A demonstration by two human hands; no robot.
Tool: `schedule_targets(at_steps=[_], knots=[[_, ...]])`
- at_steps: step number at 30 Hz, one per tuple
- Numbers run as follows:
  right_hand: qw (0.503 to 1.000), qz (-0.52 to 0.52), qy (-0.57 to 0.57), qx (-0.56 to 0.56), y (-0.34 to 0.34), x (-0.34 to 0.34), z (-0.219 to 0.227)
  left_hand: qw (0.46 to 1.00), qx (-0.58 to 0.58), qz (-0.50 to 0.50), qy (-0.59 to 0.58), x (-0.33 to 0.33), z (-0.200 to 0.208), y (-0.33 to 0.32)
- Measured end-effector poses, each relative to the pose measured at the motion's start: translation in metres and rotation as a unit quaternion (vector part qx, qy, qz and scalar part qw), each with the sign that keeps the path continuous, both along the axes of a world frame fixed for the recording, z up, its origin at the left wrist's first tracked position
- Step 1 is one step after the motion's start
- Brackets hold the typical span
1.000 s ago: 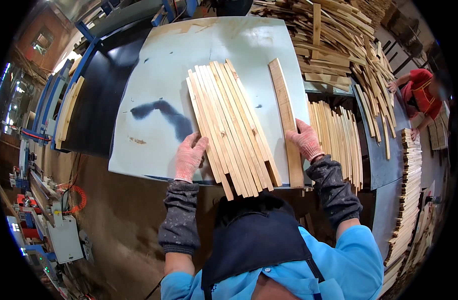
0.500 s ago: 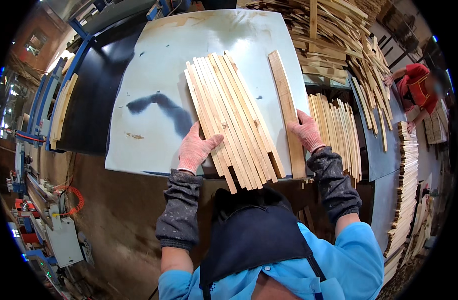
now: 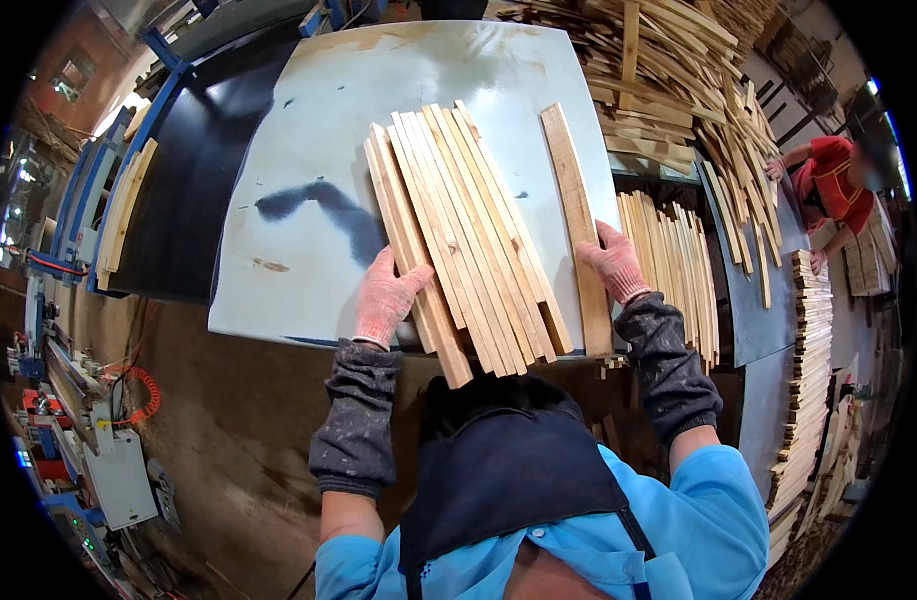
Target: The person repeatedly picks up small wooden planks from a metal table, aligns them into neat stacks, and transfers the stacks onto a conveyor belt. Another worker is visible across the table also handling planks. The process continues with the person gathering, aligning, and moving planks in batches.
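A row of pale wooden strips (image 3: 473,235) lies side by side on a light, stained tabletop (image 3: 323,120), its near ends jutting past the front edge. My left hand (image 3: 387,298), in a pinkish work glove, grips the leftmost strips (image 3: 415,260) with the thumb on top. A narrow gap parts these from the rest of the row. To the right, a single wider board (image 3: 575,215) lies along the table's right side. My gloved right hand (image 3: 615,264) holds that board by its right edge, its fingertips reaching onto the top face.
Right of the table stands a stack of strips (image 3: 668,260), with a loose heap of wood (image 3: 668,70) beyond. A person in red (image 3: 838,190) works at the far right beside a long row of stacked strips (image 3: 803,350). A blue-framed machine (image 3: 143,130) stands on the left.
The leftmost strips have shifted and turned slightly in my left hand, opening a gap from the row. My left hand has moved slightly left. My right hand stays on the board.
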State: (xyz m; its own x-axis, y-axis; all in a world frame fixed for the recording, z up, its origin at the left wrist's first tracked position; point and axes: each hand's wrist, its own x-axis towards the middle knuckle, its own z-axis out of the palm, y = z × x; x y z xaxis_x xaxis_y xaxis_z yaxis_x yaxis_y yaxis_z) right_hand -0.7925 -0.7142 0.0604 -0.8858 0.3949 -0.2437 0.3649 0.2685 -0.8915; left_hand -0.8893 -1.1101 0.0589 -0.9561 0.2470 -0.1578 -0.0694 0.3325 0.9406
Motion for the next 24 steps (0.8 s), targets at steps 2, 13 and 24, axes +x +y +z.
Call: schedule_targets(at_steps=[2,13,24], knots=[[1.000,-0.003,0.001,0.011,0.003,0.000,-0.004,0.995,-0.082,0.058,0.016,-0.002,0.000,-0.007],[0.996,0.006,0.023,0.089,0.006,-0.001,-0.012,0.907,-0.376,0.126,0.139,-0.008,0.029,-0.033],[0.999,0.016,0.001,0.042,0.009,-0.002,-0.010,0.995,-0.068,-0.002,-0.071,0.021,0.008,0.031]])
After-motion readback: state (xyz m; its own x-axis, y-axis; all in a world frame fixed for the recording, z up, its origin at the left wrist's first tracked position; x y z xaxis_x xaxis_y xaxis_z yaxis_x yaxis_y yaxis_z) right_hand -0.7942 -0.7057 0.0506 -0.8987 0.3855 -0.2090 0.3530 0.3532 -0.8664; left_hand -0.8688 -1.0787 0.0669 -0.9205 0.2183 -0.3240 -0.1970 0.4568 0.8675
